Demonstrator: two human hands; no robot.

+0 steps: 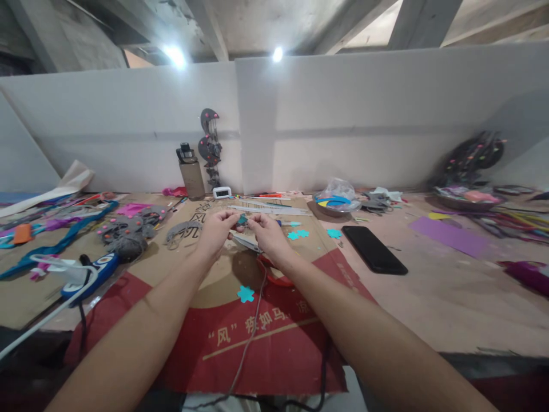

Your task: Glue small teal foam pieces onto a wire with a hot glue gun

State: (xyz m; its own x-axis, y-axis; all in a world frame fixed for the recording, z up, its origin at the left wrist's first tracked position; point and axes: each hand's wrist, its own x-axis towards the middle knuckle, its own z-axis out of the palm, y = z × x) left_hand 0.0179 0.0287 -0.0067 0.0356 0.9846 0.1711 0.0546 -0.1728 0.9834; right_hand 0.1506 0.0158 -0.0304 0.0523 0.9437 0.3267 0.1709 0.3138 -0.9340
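My left hand (217, 230) and my right hand (269, 236) are close together above the cardboard, fingertips pinched. Between them is a small dark teal piece (242, 220), partly covered by the fingers. Just below my right hand are scissors with red handles (278, 279) and pale blades (245, 243); whether that hand also grips them I cannot tell. A thin grey yarn strand (246, 346) runs from near the scissors down toward my lap. A turquoise flower-shaped cutout (246, 294) lies in front, and more flower cutouts (297, 235) are to the right of my hands.
A black phone (374, 250) lies right of the cardboard sheet (274, 366). Behind stand a bottle (191, 174), a small white clock (222, 193) and a bowl (337, 209) with plastic. Grey pieces with pink dots (131, 229) and a blue power strip (96, 280) are left.
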